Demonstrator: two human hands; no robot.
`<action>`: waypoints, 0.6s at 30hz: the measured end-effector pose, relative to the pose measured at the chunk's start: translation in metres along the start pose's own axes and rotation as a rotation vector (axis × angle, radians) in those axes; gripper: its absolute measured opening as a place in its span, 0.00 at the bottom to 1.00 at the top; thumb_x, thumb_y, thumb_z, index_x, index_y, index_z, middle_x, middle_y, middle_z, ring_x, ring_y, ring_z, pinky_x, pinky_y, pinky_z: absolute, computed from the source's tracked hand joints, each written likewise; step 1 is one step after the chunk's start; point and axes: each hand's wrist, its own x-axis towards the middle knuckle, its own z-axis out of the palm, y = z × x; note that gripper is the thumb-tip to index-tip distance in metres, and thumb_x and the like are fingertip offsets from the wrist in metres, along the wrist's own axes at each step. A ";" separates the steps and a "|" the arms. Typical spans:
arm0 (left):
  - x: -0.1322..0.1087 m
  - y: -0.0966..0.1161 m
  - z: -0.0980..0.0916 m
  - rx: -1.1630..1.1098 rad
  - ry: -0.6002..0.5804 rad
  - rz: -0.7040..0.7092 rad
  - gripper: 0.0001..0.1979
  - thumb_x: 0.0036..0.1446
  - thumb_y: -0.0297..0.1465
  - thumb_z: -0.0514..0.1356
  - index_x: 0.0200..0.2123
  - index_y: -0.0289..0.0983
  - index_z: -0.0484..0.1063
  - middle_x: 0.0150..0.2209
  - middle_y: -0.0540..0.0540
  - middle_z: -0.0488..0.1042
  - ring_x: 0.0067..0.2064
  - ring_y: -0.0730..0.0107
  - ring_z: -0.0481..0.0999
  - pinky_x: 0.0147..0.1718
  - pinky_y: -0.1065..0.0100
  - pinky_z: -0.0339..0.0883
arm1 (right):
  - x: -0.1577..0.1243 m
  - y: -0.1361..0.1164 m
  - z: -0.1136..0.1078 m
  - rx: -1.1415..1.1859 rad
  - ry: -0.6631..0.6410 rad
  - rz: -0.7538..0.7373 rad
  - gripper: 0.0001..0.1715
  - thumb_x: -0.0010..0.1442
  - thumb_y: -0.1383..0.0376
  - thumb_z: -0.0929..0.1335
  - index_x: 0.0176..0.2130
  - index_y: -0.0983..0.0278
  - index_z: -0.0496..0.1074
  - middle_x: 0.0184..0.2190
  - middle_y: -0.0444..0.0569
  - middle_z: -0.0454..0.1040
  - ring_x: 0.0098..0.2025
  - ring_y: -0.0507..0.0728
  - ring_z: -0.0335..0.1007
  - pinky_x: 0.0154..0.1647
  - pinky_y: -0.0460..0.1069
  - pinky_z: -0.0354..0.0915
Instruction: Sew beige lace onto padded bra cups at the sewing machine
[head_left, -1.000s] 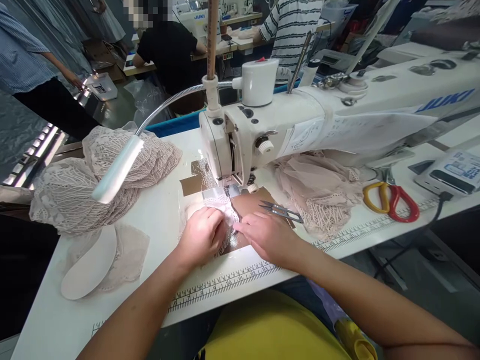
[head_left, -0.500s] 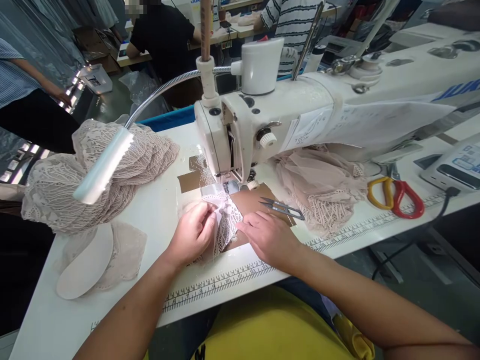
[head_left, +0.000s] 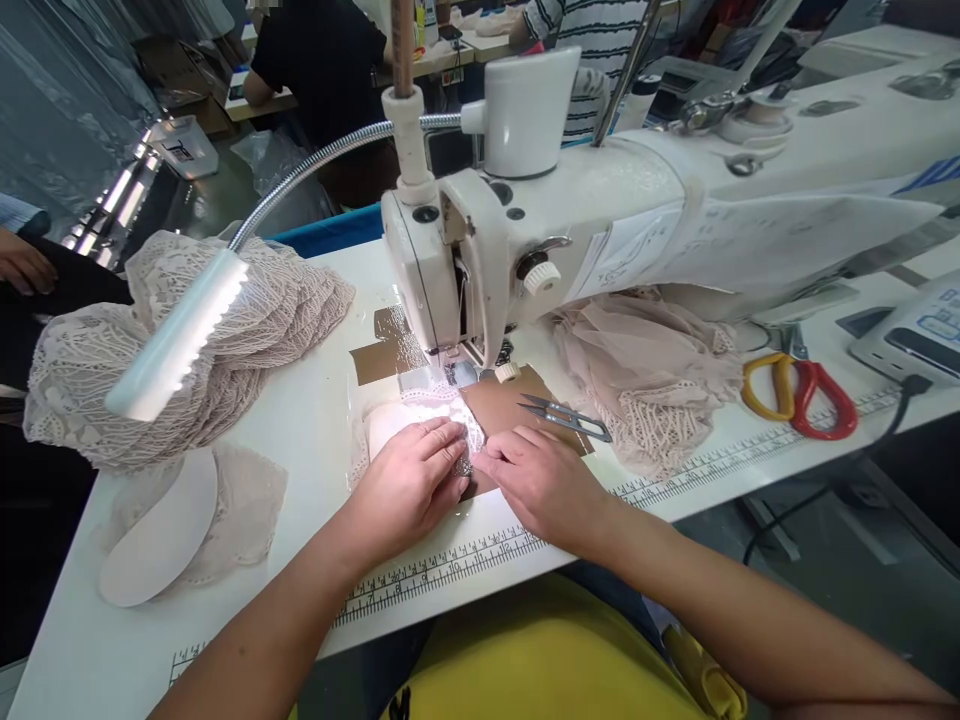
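White lace (head_left: 431, 403) lies just in front of the needle end of the sewing machine (head_left: 622, 165), its near part under the left hand (head_left: 416, 470), whose fingers are laid out nearly flat, side by side, on top of it. The right hand (head_left: 547, 485) is curled at the lace's right edge, thumb and forefinger close together; whether they are clamped on that edge I cannot tell. A brown patch (head_left: 491, 405) shows on the bench (head_left: 315, 420) beside the lace, and thread snips (head_left: 574, 420) lie partly across it, close to the right hand. Further right come a heap of pinkish netting and lace (head_left: 645, 385), then scissors with one yellow and one red handle (head_left: 825, 400). A printed ruler (head_left: 450, 570) runs along the front edge. Well to the left, a curved white pad (head_left: 161, 535) rests on sheer fabric (head_left: 251, 510), and behind it a lit lamp (head_left: 176, 335) hangs in front of a stack of lace pieces (head_left: 277, 340). Beyond the machine sits a person in black (head_left: 322, 80)
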 end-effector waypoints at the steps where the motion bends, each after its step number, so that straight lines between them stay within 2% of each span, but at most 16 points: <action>1: 0.000 0.001 0.002 0.022 -0.006 0.008 0.16 0.61 0.30 0.55 0.49 0.27 0.72 0.52 0.35 0.73 0.55 0.51 0.70 0.54 0.53 0.68 | 0.000 0.000 0.000 0.004 0.000 0.000 0.15 0.57 0.75 0.61 0.40 0.66 0.73 0.32 0.49 0.68 0.34 0.56 0.55 0.36 0.50 0.51; 6: 0.003 0.006 0.005 0.083 -0.025 0.014 0.18 0.61 0.31 0.56 0.50 0.27 0.72 0.54 0.35 0.72 0.55 0.48 0.69 0.53 0.50 0.68 | 0.000 0.001 0.001 0.022 -0.001 -0.002 0.16 0.57 0.75 0.61 0.41 0.66 0.73 0.33 0.50 0.68 0.34 0.56 0.55 0.37 0.50 0.52; 14: 0.004 0.012 0.001 0.033 -0.059 -0.033 0.16 0.61 0.30 0.55 0.49 0.29 0.72 0.53 0.38 0.73 0.53 0.53 0.69 0.51 0.52 0.69 | -0.002 0.009 0.002 0.088 0.080 -0.064 0.18 0.56 0.76 0.61 0.43 0.66 0.73 0.34 0.50 0.70 0.34 0.55 0.58 0.36 0.50 0.55; 18: 0.003 0.011 0.001 0.037 -0.057 -0.020 0.16 0.61 0.30 0.55 0.50 0.30 0.71 0.54 0.38 0.72 0.53 0.52 0.69 0.50 0.50 0.70 | 0.000 0.013 -0.005 0.076 0.131 -0.027 0.18 0.59 0.76 0.60 0.43 0.66 0.73 0.33 0.50 0.71 0.34 0.55 0.60 0.37 0.49 0.58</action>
